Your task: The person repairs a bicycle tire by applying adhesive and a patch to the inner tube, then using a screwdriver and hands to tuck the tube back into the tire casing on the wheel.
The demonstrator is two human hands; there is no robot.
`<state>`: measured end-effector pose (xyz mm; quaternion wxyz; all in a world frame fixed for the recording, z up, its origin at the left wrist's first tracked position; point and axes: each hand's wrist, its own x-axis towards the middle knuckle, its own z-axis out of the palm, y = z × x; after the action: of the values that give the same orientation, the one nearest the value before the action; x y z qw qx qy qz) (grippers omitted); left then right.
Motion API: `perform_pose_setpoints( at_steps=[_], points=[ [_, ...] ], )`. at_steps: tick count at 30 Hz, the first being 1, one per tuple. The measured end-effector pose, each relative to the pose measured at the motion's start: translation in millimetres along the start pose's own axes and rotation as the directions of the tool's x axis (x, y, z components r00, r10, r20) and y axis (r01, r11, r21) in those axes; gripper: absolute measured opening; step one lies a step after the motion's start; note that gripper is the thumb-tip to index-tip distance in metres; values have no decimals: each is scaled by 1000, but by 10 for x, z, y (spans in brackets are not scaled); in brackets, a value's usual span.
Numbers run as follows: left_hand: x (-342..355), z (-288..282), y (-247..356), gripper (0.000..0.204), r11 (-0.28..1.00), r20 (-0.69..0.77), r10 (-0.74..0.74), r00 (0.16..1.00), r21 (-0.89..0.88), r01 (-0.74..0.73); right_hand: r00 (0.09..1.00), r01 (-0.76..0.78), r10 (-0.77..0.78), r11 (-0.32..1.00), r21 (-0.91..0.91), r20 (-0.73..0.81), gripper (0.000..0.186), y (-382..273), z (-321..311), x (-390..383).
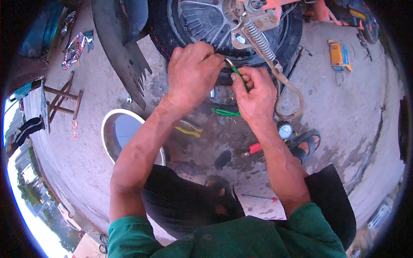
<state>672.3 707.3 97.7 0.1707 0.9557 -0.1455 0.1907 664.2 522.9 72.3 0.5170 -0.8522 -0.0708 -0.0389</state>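
Note:
A wheel with a black tyre (161,30) fills the upper middle, beside a rusty bracket with a coil spring (258,36). My left hand (191,75) is closed at the lower part of the tyre; what its fingers grip is hidden. My right hand (256,92) holds a green-handled tool (235,70), whose curved metal tip reaches toward my left fingers. Below them on the concrete lie green-handled pliers (226,112), a yellow-handled tool (189,130) and a red-handled tool with a round gauge (285,130).
A basin of water (124,131) stands at left, near a dark fender (107,38) and a wooden folding stool (60,101). An orange-yellow box (339,56) lies at upper right. My sandaled foot (307,144) is at right. A long screwdriver (262,198) lies low.

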Motion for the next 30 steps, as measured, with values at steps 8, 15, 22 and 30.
perform_pose_setpoints(
  at_steps=[8,15,22,30],
  points=[
    [-10,127,95,18,999,-49,3,999,33,-1,978,210,-210,973,-90,17,15,157,-40,66],
    [-27,189,111,19,999,-32,-46,998,25,46,983,183,-183,983,-16,26,15,161,-7,115],
    [-61,318,65,17,1000,-155,13,988,24,-10,992,122,-118,988,-92,48,14,128,51,109],
    [-22,223,89,21,1000,-154,5,988,15,-3,991,127,-124,990,-54,50,18,65,-6,128]
  ],
)
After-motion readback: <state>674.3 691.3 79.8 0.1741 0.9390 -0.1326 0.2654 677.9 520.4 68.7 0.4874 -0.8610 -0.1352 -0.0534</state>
